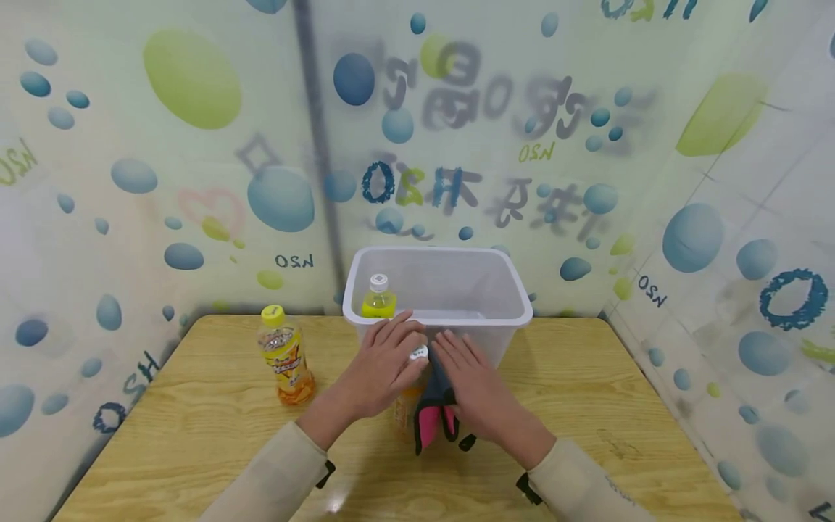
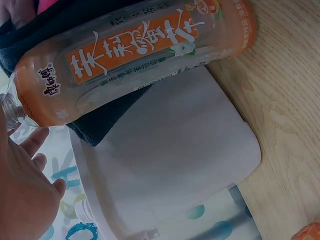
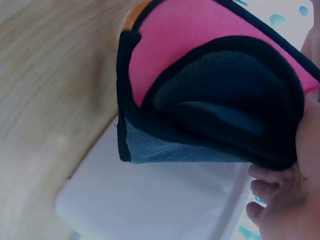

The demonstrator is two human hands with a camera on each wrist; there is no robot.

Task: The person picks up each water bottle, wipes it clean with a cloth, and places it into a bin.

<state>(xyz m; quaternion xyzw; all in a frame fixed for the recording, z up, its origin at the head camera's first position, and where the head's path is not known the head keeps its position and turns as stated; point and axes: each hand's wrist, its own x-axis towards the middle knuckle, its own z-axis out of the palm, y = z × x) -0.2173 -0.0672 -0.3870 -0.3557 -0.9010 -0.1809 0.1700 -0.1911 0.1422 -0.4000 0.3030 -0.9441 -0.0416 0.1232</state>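
A clear bottle with an orange label (image 2: pixel 135 55) is upright in front of the bin, its white cap (image 1: pixel 419 352) showing between the thumb and fingers of my left hand (image 1: pixel 381 366). That hand grips the bottle at its neck. Beside the bottle hangs a folded cloth (image 3: pixel 210 85), blue-grey and pink with black edging. My right hand (image 1: pixel 479 388) holds the cloth by its upper part, the thumb mostly hidden. In the left wrist view, the cloth lies behind the bottle and touches or nearly touches it.
Behind both hands stands a whitish plastic bin (image 1: pixel 522 319) at the table's back edge. Inside it, at the left, is a bottle with a yellow-green label (image 1: pixel 379 304). Another bottle with a yellow cap (image 1: pixel 287 362) stands on the wooden table (image 1: pixel 215 428) to the left. Patterned curtains surround the table.
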